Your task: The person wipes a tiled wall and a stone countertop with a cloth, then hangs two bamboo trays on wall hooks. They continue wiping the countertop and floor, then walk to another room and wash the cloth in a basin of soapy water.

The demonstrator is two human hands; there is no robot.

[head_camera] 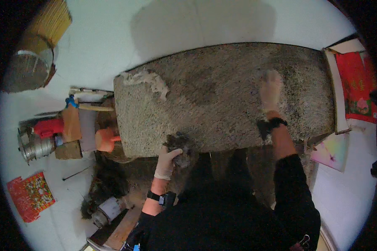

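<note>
A rough, speckled grey-brown slab (pixel 213 106) lies before me, its far edge along the wall. My left hand (pixel 166 160), in a pale glove, holds a dark, fluffy clump (pixel 180 144) at the slab's near edge. My right hand (pixel 271 86), also gloved and blurred, is over the right part of the slab; whether it touches the surface or holds anything cannot be told. Near it, by the black band on my right wrist, a dark patch (pixel 264 129) shows. A crumpled, whitish strip of cloth or similar material (pixel 150 81) lies at the slab's far left.
Left of the slab are an orange plastic dipper (pixel 105 139), a red object (pixel 48 128), a metal pot (pixel 39 149) and a pipe with a blue valve (pixel 71 102). A can-like container (pixel 110 209) stands at lower left. A red printed sheet (pixel 356 88) is at the right.
</note>
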